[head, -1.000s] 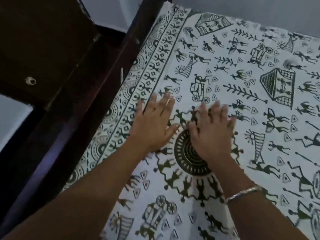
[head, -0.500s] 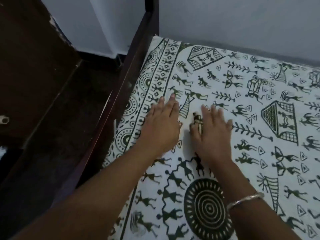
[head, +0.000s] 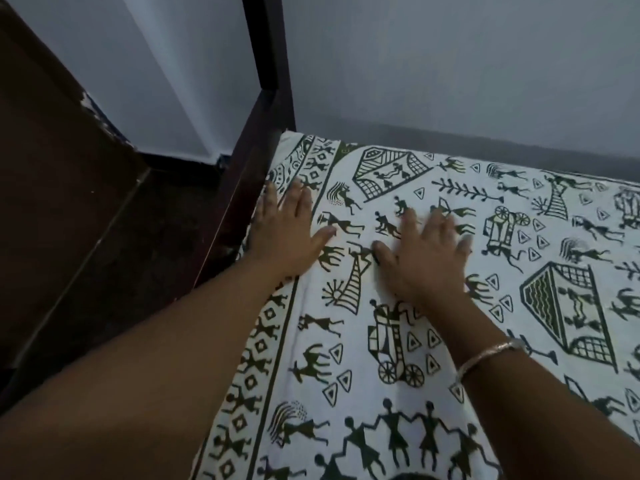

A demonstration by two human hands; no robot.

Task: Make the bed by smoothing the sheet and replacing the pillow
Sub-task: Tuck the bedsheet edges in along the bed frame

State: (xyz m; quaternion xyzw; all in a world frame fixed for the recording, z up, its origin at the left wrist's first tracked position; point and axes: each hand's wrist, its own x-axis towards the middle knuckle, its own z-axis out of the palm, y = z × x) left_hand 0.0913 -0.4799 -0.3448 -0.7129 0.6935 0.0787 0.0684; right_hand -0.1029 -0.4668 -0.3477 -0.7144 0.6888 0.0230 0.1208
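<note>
Both palms lie flat on the printed sheet (head: 346,348), likely to press creases out toward the bed's corner. The left hand (head: 287,233) has its fingers (head: 300,202) spread wide, holding nothing, their tips close to the dark bed frame (head: 249,188). The right hand (head: 426,261) lies equally splayed just beside the left thumb. Both arms reach out nearly straight. No pillow is in view.

Dim, bluish indoor light, soft shadows, motion blur on the fingers (head: 437,220), wide-angle distortion toward the edges.
</note>
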